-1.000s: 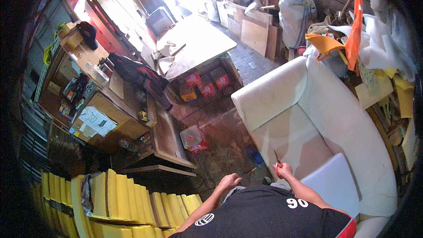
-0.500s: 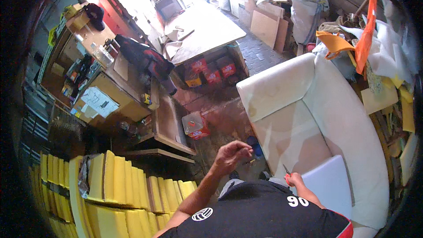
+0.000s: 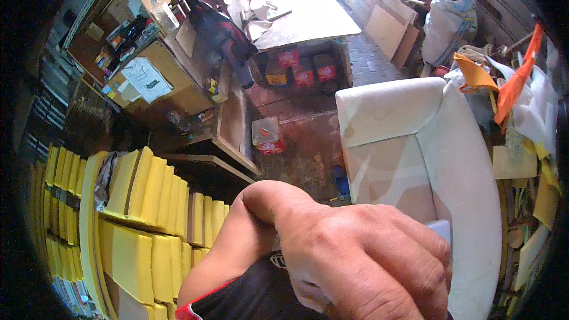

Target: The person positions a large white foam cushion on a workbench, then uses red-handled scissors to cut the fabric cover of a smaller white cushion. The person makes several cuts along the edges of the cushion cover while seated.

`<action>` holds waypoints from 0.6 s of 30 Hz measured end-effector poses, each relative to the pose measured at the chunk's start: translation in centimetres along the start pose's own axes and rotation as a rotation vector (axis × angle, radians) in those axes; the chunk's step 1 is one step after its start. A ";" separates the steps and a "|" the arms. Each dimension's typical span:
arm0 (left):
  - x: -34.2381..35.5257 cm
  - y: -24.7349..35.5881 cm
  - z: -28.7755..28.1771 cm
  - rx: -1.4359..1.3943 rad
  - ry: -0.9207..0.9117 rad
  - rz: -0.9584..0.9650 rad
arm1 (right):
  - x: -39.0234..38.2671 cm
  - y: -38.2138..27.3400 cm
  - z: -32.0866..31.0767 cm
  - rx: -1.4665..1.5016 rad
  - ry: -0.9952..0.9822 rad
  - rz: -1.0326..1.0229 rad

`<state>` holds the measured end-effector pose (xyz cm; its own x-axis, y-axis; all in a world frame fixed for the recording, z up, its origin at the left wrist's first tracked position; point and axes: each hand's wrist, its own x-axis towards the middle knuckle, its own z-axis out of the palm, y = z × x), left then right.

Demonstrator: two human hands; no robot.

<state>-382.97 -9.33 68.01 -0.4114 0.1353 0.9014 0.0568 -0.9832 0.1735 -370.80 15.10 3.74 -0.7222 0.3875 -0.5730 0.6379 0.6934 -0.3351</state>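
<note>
My left hand (image 3: 361,255) is raised very close in front of me and fills the lower middle of the view. Its fingers are curled and pressed together, with the tips out of sight, so whatever they may hold is hidden. Behind it lies a cream sofa body (image 3: 468,184), its back and far arm padded. One corner of a pale bluish-white foam seat block (image 3: 440,229) shows just past my knuckles. My right hand is not visible, nor are any scissors.
Yellow foam slabs (image 3: 139,195) stand in stacks at the left. Ahead are a worktable (image 3: 314,21) with red boxes beneath, and a clear tub (image 3: 268,135) on the floor. A wooden cabinet (image 3: 178,89) stands left; orange fabric (image 3: 518,83) hangs at the right.
My left hand has come up from above the floor to close before me. My right hand, which held red-handled scissors over the sofa seat, is now out of sight. The view has shifted.
</note>
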 end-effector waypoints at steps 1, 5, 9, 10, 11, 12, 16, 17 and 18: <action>-0.5 -0.4 0.7 -0.002 0.037 0.029 | -0.6 -0.5 0.1 0.008 -0.024 0.002; -1.6 -1.3 0.0 -0.031 0.072 0.146 | -3.9 0.8 -1.0 0.070 -0.255 0.119; -0.6 -0.7 -2.3 0.036 -0.037 0.164 | -4.2 3.1 1.0 0.016 -0.093 0.111; 0.3 0.6 -2.1 0.106 -0.072 0.107 | -4.1 4.0 1.7 0.000 -0.055 0.112; 0.5 0.9 -2.4 0.116 -0.108 0.095 | -3.7 4.9 2.1 -0.016 -0.016 0.113; 0.5 1.1 -2.7 0.120 -0.144 0.084 | -3.3 5.4 2.2 -0.036 -0.006 0.088; 0.1 3.0 -3.2 0.178 -0.192 0.031 | -2.6 -0.3 -2.6 -0.006 -0.120 0.065; 0.2 -1.7 -2.0 0.183 -0.229 -0.070 | -3.3 -2.7 -2.5 0.131 -0.216 0.084; 0.1 0.0 -3.2 0.134 -0.229 -0.002 | -2.7 -1.9 -2.8 0.069 -0.141 0.051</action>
<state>-385.91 -9.70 66.79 -0.1956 0.1769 0.9646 0.1825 -0.9598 0.2131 -370.76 14.46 8.03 -0.6470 0.3288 -0.6880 0.6929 0.6301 -0.3505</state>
